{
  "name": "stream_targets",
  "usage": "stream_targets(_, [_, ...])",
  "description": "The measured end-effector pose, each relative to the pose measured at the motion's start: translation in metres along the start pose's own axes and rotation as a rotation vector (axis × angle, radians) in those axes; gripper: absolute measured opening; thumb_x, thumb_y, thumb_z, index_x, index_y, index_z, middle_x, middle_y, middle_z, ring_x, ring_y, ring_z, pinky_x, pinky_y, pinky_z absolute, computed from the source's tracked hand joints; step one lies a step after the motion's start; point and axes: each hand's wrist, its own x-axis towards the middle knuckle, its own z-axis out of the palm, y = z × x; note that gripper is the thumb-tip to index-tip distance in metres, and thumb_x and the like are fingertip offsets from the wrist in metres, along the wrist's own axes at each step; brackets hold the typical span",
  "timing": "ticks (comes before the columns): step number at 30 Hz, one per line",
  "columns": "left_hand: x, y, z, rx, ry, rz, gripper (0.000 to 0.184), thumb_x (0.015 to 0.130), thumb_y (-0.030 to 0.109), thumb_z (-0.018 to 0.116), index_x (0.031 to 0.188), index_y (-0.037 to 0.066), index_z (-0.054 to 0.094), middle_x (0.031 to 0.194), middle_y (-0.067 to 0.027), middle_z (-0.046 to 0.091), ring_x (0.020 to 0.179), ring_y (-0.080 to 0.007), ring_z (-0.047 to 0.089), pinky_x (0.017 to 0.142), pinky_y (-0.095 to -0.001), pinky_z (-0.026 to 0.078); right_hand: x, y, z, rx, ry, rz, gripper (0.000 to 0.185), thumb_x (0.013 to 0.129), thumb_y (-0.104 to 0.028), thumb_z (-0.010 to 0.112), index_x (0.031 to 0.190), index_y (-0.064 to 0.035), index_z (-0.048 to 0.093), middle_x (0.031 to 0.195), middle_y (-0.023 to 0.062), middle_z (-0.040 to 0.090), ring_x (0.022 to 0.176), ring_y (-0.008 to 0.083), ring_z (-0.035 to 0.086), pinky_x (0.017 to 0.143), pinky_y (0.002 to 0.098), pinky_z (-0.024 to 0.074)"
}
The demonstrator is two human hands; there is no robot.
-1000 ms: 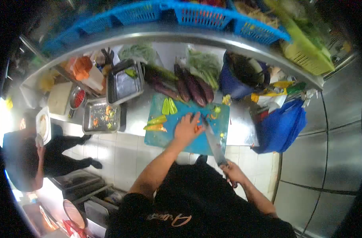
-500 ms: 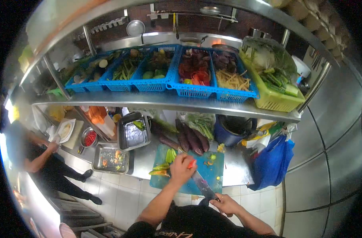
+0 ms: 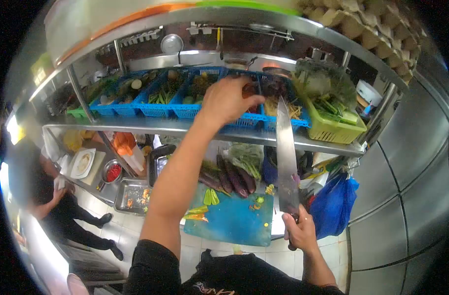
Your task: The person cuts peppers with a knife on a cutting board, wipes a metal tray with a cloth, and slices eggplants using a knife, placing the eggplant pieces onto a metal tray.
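Note:
My left hand (image 3: 233, 98) reaches over a blue basket (image 3: 246, 119) on the shelf, its fingertips partly down in it; the thumb is apart from the fingers, and whether it holds anything is hidden. In my right hand (image 3: 301, 229) is the handle of a large knife (image 3: 286, 157), blade pointing up in front of the shelf. Below lies the blue cutting board (image 3: 229, 222), with green pepper pieces (image 3: 211, 197) and yellow-green strips (image 3: 197, 210) at its left and small scraps at its upper right. Several eggplants (image 3: 234, 179) lie behind the board.
A metal shelf (image 3: 160, 123) crosses above the counter, holding more blue baskets and a yellow-green basket (image 3: 332, 127). A metal tray (image 3: 132, 195) and a bowl of red pieces (image 3: 112, 172) are at left. A blue bag (image 3: 335, 204) hangs right. Another person (image 3: 57, 196) stands far left.
My left hand has gone from the board up to the shelf basket, and the red piece by it is out of sight. My right hand has raised the knife off the board, blade upward.

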Motion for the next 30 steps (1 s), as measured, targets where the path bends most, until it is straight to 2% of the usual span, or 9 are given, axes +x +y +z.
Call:
stream_targets(1, [-0.001,-0.002,-0.003,-0.009,-0.069,-0.03,0.041,0.078,0.045,0.064,0.094,0.007,0.067,0.092,-0.0171,0.064,0.087,-0.037,0.062,0.076,-0.0465,0.049,-0.004,0.011,-0.004,0.067,-0.034,0.065,0.021,0.09,-0.018,0.059,0.103,-0.0024,0.054,0.059,0.0026,0.057,0.043,0.009,0.052,0.04,0.0266,0.041])
stream_targets(5, [-0.042,-0.017,-0.016,-0.014,0.53,0.299,0.024,0.078,0.028,0.07,0.084,0.005,0.066,0.081,-0.0114,0.064,0.074,-0.0318,0.062,0.067,-0.0368,0.05,-0.026,0.065,-0.013,-0.217,-0.137,0.02,0.017,0.086,-0.017,0.064,0.088,-0.0017,0.057,0.059,0.004,0.052,0.047,0.0099,0.046,0.045,0.0269,0.0384])
stream_targets(10, [-0.212,-0.081,0.025,-0.07,0.103,-0.138,0.016,0.078,0.016,0.07,0.089,0.006,0.065,0.08,-0.0081,0.064,0.064,-0.0184,0.061,0.061,-0.0301,0.05,-0.057,0.151,0.014,-0.227,-0.349,0.265,0.021,0.087,-0.022,0.061,0.085,-0.0011,0.057,0.059,0.0115,0.05,0.051,0.0184,0.047,0.05,0.0334,0.0382])
stream_targets(11, [-0.252,-0.099,0.042,-0.111,-0.114,-0.358,0.023,0.076,0.016,0.07,0.096,0.006,0.065,0.091,-0.0106,0.064,0.079,-0.0228,0.063,0.072,-0.033,0.051,-0.061,0.162,0.019,-0.257,-0.392,0.351,0.022,0.088,-0.022,0.06,0.086,-0.0008,0.057,0.059,0.0124,0.051,0.051,0.0199,0.048,0.051,0.0345,0.0391])
stream_targets(16, [-0.398,-0.156,0.094,-0.002,-0.416,-0.381,0.033,0.071,0.016,0.069,0.103,0.009,0.065,0.112,-0.013,0.06,0.108,-0.032,0.053,0.092,-0.0421,0.043,-0.063,0.177,0.037,-0.363,-0.489,0.398,0.029,0.091,-0.028,0.056,0.086,0.0007,0.057,0.057,0.0096,0.053,0.05,0.018,0.054,0.052,0.0352,0.0447])
stream_targets(19, [-0.412,-0.159,0.109,0.039,-0.372,-0.339,0.03,0.073,0.016,0.069,0.102,0.011,0.067,0.109,-0.0107,0.061,0.101,-0.0301,0.056,0.088,-0.0411,0.045,-0.052,0.181,0.047,-0.36,-0.486,0.396,0.029,0.091,-0.028,0.055,0.087,0.0008,0.056,0.057,0.01,0.053,0.051,0.0184,0.055,0.052,0.0351,0.0446])
stream_targets(20, [-0.414,-0.158,0.114,0.016,-0.398,-0.292,0.028,0.072,0.017,0.07,0.1,0.012,0.068,0.107,-0.0097,0.061,0.1,-0.0294,0.056,0.088,-0.0409,0.045,-0.048,0.175,0.048,-0.367,-0.484,0.478,0.025,0.09,-0.024,0.056,0.094,0.0,0.06,0.075,0.0243,0.06,0.07,0.0386,0.06,0.065,0.0436,0.0453])
stream_targets(26, [-0.403,-0.113,0.159,-0.014,-0.305,-0.145,0.023,0.072,0.022,0.073,0.091,0.009,0.069,0.098,-0.0053,0.063,0.093,-0.0269,0.057,0.084,-0.0377,0.046,-0.033,0.164,0.064,-0.382,-0.436,0.267,0.023,0.091,-0.02,0.054,0.091,0.0031,0.054,0.08,0.0249,0.057,0.076,0.0435,0.057,0.068,0.0466,0.0443])
stream_targets(30, [-0.396,-0.098,0.177,-0.049,-0.192,-0.348,0.023,0.074,0.022,0.072,0.091,0.006,0.069,0.1,-0.0073,0.062,0.094,-0.0277,0.056,0.085,-0.0383,0.046,-0.032,0.159,0.062,-0.407,-0.399,0.199,0.023,0.091,-0.02,0.053,0.09,0.0025,0.054,0.082,0.025,0.056,0.077,0.0437,0.056,0.068,0.0466,0.0443])
